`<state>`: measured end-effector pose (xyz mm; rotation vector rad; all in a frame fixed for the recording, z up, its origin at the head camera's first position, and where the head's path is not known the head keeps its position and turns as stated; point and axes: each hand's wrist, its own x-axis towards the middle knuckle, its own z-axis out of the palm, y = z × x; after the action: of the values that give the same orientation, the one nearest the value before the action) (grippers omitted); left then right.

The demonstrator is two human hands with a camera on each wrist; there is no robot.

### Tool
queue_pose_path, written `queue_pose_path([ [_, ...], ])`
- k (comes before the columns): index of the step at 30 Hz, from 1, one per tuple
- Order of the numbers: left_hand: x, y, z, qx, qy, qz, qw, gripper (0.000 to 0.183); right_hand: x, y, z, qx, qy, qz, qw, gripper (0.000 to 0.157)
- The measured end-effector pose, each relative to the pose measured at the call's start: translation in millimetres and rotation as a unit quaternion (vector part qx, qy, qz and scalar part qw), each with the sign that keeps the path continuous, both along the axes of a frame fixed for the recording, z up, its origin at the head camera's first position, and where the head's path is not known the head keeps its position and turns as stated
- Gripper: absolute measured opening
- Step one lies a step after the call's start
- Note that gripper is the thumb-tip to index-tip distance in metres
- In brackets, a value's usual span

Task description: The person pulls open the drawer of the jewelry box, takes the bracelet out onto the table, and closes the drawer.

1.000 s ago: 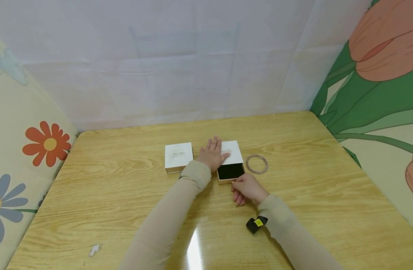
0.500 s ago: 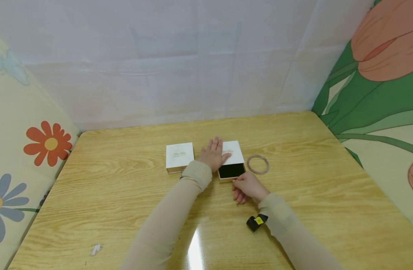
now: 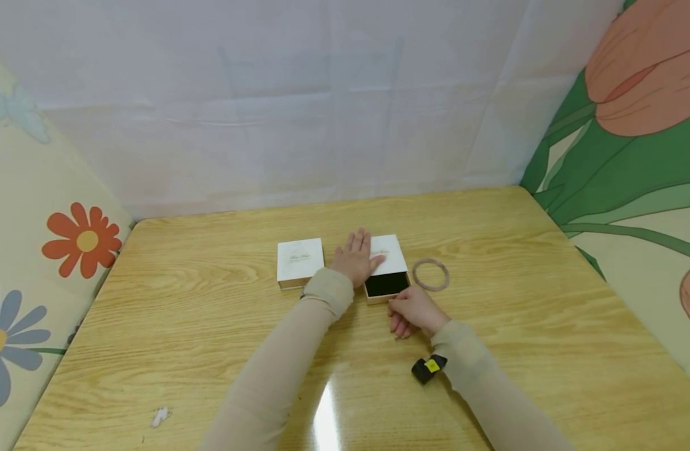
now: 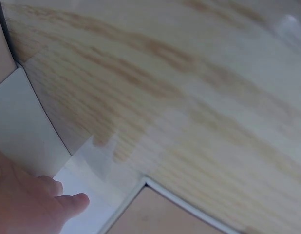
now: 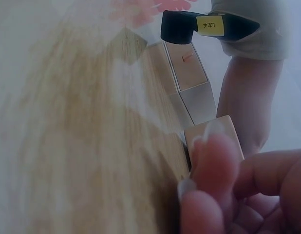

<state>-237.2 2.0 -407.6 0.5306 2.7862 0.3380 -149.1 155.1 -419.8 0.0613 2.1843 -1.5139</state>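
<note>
A white drawer-style gift box sits mid-table, its black-lined drawer standing part-way out toward me. My left hand rests flat on the box's white top, fingers stretched forward and thumb out to the right. At the drawer's right front corner, my right hand has its fingers curled, thumb and forefinger together against the drawer front. In the right wrist view the fingertips cover part of that pale front; any pull there is hidden. A pinkish-brown bangle lies right of the box.
A second white box, shut, stands left of my left hand; its front shows a small red tab in the right wrist view. A white scrap lies at the front left of the wooden table. A white cloth hangs behind.
The drawer has slid slightly inward, and my right hand has moved a little forward with it. My left hand stays flat on the box; the bangle and the second box have not moved.
</note>
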Motion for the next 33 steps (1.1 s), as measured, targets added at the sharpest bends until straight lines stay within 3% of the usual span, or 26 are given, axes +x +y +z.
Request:
queue_pose_path([
  [7, 0.3, -0.3, 0.7, -0.006, -0.001, -0.009, 0.9999, 0.071, -0.7, -1.3, 1.9, -0.004, 0.001, -0.009, 1.000, 0.026],
  [33, -10.1, -0.8, -13.9, 0.003, 0.004, -0.017, 0.9998, 0.072, -7.1, -6.2, -3.1, 0.000, 0.005, -0.016, 1.000, 0.027],
])
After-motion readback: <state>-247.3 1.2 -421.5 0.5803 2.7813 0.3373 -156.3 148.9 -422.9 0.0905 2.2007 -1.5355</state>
